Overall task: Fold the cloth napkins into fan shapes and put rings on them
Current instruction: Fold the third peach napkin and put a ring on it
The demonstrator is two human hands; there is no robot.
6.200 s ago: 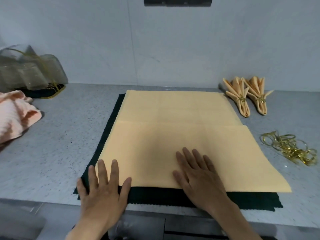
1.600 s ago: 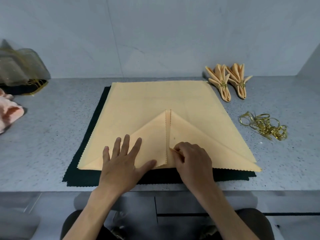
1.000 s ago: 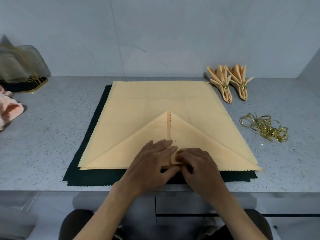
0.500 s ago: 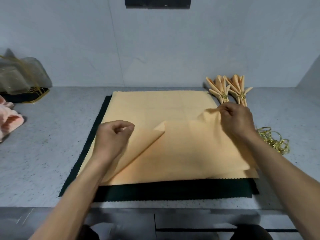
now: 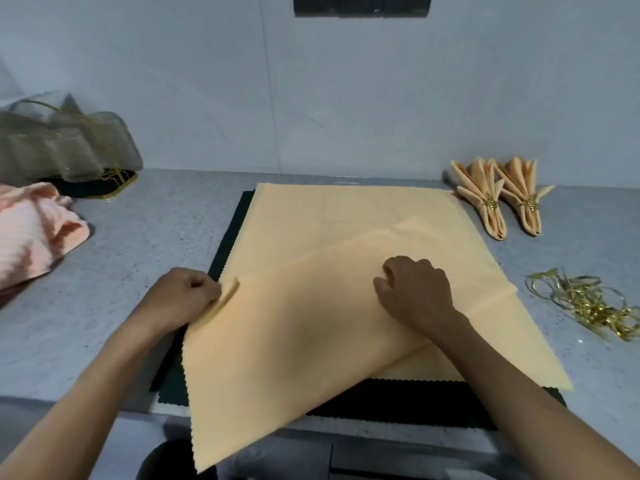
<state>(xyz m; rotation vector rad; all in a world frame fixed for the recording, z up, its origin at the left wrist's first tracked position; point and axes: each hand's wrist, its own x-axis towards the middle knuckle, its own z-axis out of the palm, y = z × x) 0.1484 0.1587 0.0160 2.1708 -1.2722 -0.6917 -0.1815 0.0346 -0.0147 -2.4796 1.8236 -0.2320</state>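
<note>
A peach napkin (image 5: 294, 341) lies turned at an angle on top of flat peach cloth (image 5: 346, 216), which lies on a dark green mat (image 5: 398, 400). Its near corner hangs over the counter's front edge. My left hand (image 5: 180, 296) pinches the napkin's left corner. My right hand (image 5: 419, 292) sits on the middle of the napkin with its fingers curled into the cloth. Two folded peach fans (image 5: 485, 199) with gold rings lie at the back right. A pile of loose gold rings (image 5: 588, 306) lies to the right of the mat.
A pink cloth (image 5: 31, 233) is bunched at the left edge of the grey counter (image 5: 138, 244). Behind it stands a sheer bag with gold trim (image 5: 62, 143). A wall closes off the back.
The two folded-in corners were opened out. Both hands lifted the top napkin and turned it, so it now lies diagonally. My right hand came back from the far right corner to the middle.
</note>
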